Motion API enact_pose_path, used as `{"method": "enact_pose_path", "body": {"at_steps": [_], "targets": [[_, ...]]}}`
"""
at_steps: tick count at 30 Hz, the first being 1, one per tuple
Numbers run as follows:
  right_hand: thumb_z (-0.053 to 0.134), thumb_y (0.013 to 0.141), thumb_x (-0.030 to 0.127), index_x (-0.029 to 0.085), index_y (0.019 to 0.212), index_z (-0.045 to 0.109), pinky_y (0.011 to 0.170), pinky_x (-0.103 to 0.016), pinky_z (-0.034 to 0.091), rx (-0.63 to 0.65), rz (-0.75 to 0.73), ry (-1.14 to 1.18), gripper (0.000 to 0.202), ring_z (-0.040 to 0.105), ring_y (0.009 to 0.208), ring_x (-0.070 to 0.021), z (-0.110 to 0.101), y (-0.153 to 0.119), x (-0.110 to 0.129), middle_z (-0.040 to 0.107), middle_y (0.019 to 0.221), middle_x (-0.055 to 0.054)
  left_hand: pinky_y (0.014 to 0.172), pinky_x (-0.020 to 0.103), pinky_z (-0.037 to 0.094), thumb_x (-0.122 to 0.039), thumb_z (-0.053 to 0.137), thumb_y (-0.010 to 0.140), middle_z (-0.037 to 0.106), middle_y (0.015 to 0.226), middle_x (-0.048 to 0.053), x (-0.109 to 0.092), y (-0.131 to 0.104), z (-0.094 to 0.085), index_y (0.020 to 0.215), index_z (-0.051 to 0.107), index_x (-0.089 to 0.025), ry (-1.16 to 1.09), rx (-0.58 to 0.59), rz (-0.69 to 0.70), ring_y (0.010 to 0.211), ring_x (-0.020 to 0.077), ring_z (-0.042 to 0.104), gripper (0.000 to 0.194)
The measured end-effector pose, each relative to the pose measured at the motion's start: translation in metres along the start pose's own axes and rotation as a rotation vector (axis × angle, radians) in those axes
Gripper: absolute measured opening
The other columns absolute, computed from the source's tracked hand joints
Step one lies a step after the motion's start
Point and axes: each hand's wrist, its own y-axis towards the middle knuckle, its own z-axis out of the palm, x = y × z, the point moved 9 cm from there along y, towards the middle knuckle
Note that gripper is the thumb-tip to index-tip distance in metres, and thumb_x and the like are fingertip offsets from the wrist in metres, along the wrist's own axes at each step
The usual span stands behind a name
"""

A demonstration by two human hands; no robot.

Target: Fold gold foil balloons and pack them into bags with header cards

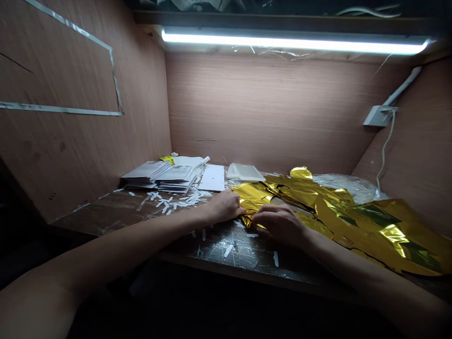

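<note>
Gold foil sheets (pixel 339 216) spread from the middle of the dark table to its right side, creased and overlapping. At their left end my left hand (pixel 225 206) is closed on the crumpled edge of the foil. Just to its right, my right hand (pixel 278 220) has its fingers bent and pressed together at the same piece of foil; its fingertips are partly hidden, and a narrow gap lies between the two hands. Small white paper strips (pixel 229 250) lie on the table in front of and beside my hands.
Stacks of white cards (pixel 176 174) stand at the back left, beside a white sheet (pixel 212 178) and a translucent packet (pixel 244 172). Clear plastic (pixel 353 186) lies behind the foil. A cable (pixel 384 153) hangs from a socket box (pixel 379 116) on the right. Wooden walls enclose the table.
</note>
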Motion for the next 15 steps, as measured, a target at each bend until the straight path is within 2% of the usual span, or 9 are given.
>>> {"method": "enact_pose_path", "body": {"at_steps": [4, 6, 8, 15], "targets": [[0.062, 0.097, 0.027, 0.025, 0.097, 0.077, 0.068, -0.024, 0.048, 0.093, 0.013, 0.019, 0.015, 0.067, 0.071, -0.0114, -0.002, 0.0, 0.001, 0.076, 0.092, -0.002, 0.061, 0.029, 0.041, -0.041, 0.068, 0.091, 0.076, 0.073, 0.011, 0.003, 0.001, 0.002, 0.078, 0.081, -0.015, -0.038, 0.002, 0.002, 0.061, 0.0184, 0.063, 0.032], [0.063, 0.097, 0.029, 0.025, 0.103, 0.077, 0.07, -0.026, 0.048, 0.117, -0.015, -0.073, 0.016, 0.069, 0.076, -0.0133, -0.001, 0.002, 0.007, 0.077, 0.101, -0.003, 0.06, 0.028, 0.042, -0.039, 0.069, 0.09, 0.077, 0.075, 0.011, 0.005, 0.001, 0.002, 0.079, 0.082, -0.016, -0.092, 0.01, -0.01, 0.062, 0.0181, 0.064, 0.029], [0.063, 0.097, 0.031, 0.025, 0.104, 0.077, 0.069, -0.029, 0.047, 0.111, -0.034, -0.189, 0.017, 0.068, 0.076, -0.0152, 0.002, 0.006, 0.013, 0.076, 0.101, -0.003, 0.06, 0.028, 0.042, -0.039, 0.07, 0.088, 0.077, 0.074, 0.01, 0.006, 0.001, 0.002, 0.079, 0.082, -0.017, -0.122, 0.01, -0.021, 0.061, 0.0179, 0.064, 0.027], [0.062, 0.095, 0.02, 0.021, 0.078, 0.072, 0.073, -0.034, 0.043, 0.127, 0.059, -0.315, 0.019, 0.06, 0.077, -0.0194, 0.014, 0.016, 0.012, 0.072, 0.08, -0.004, 0.055, 0.029, 0.037, -0.044, 0.069, 0.088, 0.072, 0.063, 0.01, 0.005, -0.001, 0.0, 0.069, 0.079, -0.016, -0.075, -0.004, -0.023, 0.053, 0.0169, 0.057, 0.035]]}}
